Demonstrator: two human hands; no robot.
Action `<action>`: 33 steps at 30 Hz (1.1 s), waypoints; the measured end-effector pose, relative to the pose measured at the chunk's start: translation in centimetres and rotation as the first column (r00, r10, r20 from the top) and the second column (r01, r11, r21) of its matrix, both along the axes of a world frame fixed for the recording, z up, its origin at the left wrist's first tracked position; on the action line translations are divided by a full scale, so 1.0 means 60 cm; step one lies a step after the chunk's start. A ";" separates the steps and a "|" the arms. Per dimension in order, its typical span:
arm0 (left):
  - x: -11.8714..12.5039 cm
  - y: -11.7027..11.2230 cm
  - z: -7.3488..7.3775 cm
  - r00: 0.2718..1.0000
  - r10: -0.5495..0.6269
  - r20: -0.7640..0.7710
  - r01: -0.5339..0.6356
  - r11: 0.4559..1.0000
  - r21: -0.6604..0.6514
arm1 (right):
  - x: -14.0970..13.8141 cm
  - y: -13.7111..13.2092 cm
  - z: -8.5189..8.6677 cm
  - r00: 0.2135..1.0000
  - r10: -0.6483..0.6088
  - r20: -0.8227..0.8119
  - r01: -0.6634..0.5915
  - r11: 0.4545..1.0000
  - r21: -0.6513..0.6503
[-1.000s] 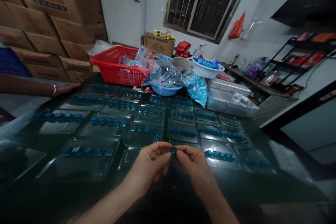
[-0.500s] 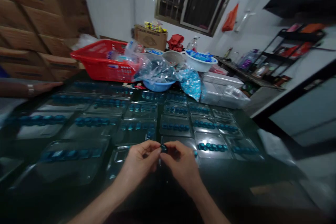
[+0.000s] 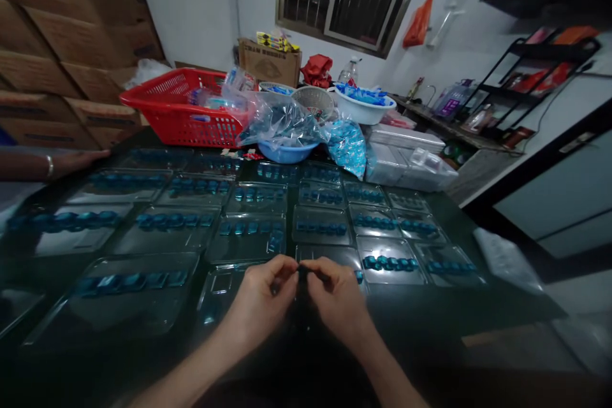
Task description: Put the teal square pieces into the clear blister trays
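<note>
A small dark piece (image 3: pixel 302 273) was pinched between the fingertips of the left hand (image 3: pixel 262 290) and the right hand (image 3: pixel 337 296), above the near edge of the desk (image 3: pixel 421 312), and was largely hidden by them. Just beyond lay a clear plastic tray (image 3: pixel 327 257) among rows of others holding blue pieces. The piece could have been dropped onto the dark desk and lost if the pinch had slackened, or knocked trays aside. Another person's hand (image 3: pixel 79 162) was rested at the desk's far left edge. No lettering on the carton (image 3: pixel 266 64) could be read.

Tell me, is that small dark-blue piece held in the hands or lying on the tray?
Held: the small dark-blue piece is pinched between the left hand and the right hand, up off the clear plastic tray.
</note>
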State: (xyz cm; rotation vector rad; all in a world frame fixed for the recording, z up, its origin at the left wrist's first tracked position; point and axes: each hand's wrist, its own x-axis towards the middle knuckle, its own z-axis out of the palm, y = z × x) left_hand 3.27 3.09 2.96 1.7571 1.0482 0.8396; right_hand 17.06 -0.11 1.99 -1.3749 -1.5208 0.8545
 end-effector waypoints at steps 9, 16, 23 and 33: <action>0.011 0.001 -0.011 0.993 0.017 0.116 -0.014 1.000 -0.025 | -0.019 -0.001 -0.018 0.927 -0.181 0.328 0.077 0.949 0.305; 0.015 0.002 -0.019 0.995 0.070 0.076 -0.079 0.990 0.118 | -0.019 -0.001 -0.021 0.804 -0.330 0.495 0.136 0.912 0.388; 0.020 0.010 -0.006 0.938 0.116 0.326 0.044 0.894 -0.447 | -0.023 -0.011 -0.006 0.872 -0.301 0.387 0.112 0.891 0.440; 0.030 0.014 -0.022 0.755 0.149 0.639 0.486 0.527 -0.697 | 0.039 -0.023 0.018 0.998 0.009 0.070 -0.028 0.960 0.278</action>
